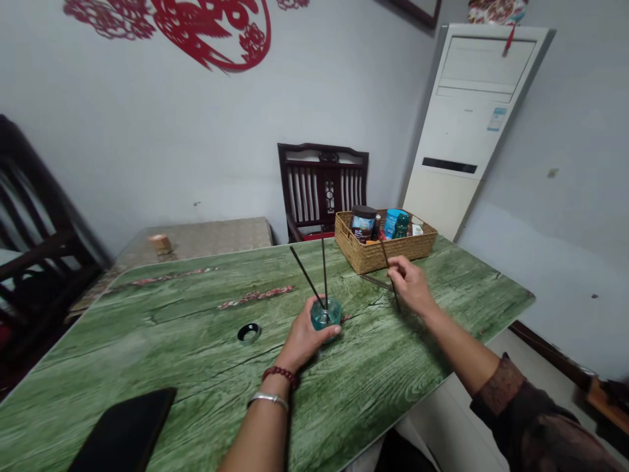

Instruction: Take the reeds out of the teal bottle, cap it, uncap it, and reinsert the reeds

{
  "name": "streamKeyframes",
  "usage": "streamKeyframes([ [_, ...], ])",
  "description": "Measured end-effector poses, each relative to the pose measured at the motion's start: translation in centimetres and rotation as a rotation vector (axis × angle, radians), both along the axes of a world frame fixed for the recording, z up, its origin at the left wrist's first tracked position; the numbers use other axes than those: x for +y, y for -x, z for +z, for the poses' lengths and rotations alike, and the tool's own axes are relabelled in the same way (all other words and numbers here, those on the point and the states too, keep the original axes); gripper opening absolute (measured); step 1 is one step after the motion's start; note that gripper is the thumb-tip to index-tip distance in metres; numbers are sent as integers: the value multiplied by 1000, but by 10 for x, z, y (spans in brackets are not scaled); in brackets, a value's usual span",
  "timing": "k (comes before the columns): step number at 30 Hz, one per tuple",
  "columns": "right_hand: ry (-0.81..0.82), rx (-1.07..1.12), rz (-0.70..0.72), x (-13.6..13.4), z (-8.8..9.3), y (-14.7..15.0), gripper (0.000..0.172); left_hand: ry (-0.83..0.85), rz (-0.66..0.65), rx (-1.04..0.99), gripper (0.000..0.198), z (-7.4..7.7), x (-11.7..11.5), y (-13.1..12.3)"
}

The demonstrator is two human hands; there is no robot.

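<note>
One dark stick [386,252] is slanting from 11 o'clock down to 5, and the thumb and fingertips of the right hand [413,285] are pinching it near the middle of its length; whether its lower end is touching the table [393,367] cannot be told. From this pinch, the teal bottle [331,316] is lying toward 8 o'clock, well apart from the stick. The left hand [302,334] is the nearer one: it is wrapping round the bottle from 7 o'clock, its thumb crossing the near side, and is leaving the mouth uncovered. Two standing sticks [307,278] are rising from that mouth, one leaning toward 11 o'clock, the other pointing almost to 12. Further sticks [377,283] are lying flat at 2 o'clock from the bottle, partly hidden by the right hand. Farther out, a black ring [249,333] is resting between 8 and 9 o'clock, a wicker basket [398,254] is standing between 1 and 2, and a dark slab [122,426] is lying at 8.
</note>
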State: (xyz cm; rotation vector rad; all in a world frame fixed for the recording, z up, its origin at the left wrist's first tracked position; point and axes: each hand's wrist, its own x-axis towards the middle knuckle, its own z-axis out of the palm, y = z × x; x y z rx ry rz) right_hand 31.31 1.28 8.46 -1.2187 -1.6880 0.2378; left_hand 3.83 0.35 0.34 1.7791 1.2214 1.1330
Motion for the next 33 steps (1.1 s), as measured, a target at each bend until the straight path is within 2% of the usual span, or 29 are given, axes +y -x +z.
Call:
streamKeyframes([
  [4,-14,452,287,-5,47,41,20,0,4,10,74,-1,1,0],
  [6,-11,536,357,-7,60,63,23,4,2,16,74,-1,1,0],
  [8,-8,551,400,-6,63,82,24,2,-3,23,74,-1,2,-1],
  [13,15,496,437,8,46,110,21,-17,0,14,75,-2,2,-1],
  [18,71,399,385,20,19,119,13,-27,-24,25,74,-2,2,0],
  [22,140,283,317,15,0,123,9,-41,-17,26,74,-4,5,1],
  [24,144,201,260,11,-9,116,14,-47,-8,27,75,-5,7,2],
  [26,106,109,173,8,-18,96,17,-40,-6,36,75,-5,9,3],
  [30,15,-159,-104,12,-39,26,16,-2,0,57,76,-4,9,3],
  [33,94,-391,-324,20,-61,-22,23,7,8,59,77,-4,9,3],
])
